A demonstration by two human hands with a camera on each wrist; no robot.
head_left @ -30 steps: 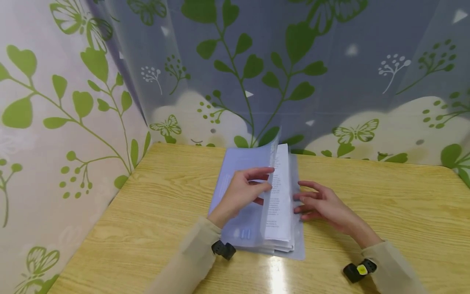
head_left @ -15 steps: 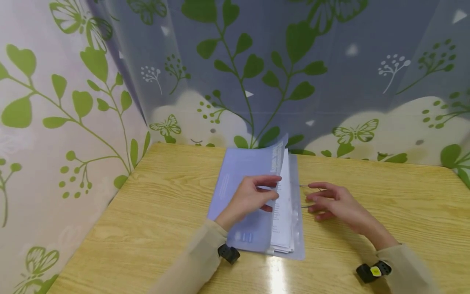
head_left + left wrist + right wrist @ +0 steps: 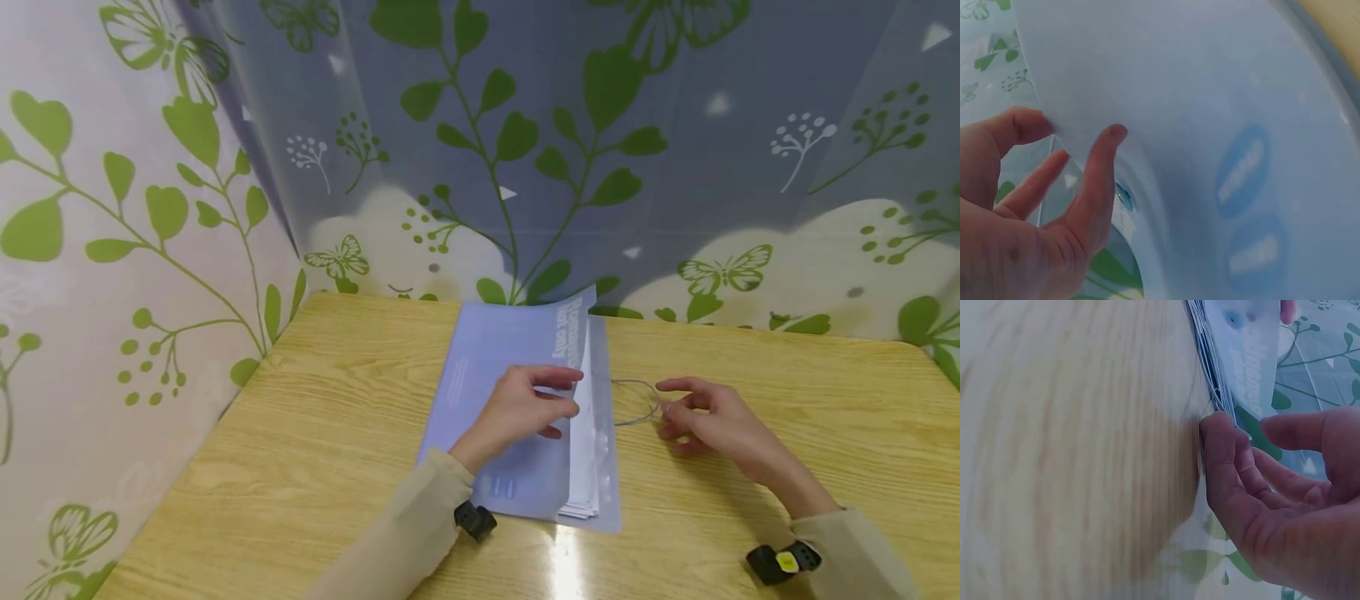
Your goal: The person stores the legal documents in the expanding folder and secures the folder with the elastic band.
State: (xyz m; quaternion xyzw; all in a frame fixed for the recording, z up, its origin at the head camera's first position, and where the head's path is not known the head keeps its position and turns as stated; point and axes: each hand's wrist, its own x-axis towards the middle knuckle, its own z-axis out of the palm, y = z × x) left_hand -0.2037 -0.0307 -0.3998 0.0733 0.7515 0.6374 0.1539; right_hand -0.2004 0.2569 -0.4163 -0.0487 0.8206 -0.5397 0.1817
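Observation:
A translucent blue document folder [image 3: 468, 367] lies on the table, with a stack of printed papers [image 3: 583, 475] showing along its right side. My left hand [image 3: 517, 417] pinches the free edge of the front cover [image 3: 1191, 75] between thumb and fingers, keeping it slightly raised and bent. Out to the right, my right hand [image 3: 720, 425] has its bent fingers hooked in a thin grey elastic cord [image 3: 636, 382], stretched as a loop from the folder's right edge. In the right wrist view, the fingers of that hand [image 3: 1285, 519] are curled close to the tabletop.
The wooden table [image 3: 315, 400] runs up to a patterned cloth [image 3: 675, 167] with green leaves behind the folder. Another patterned cloth [image 3: 67, 300] hangs at the left. Each wrist wears a small black device [image 3: 476, 522].
My right hand has moved right from the folder's edge, drawing the elastic cord into a longer loop. My left hand has brought the cover rightward and down over the papers.

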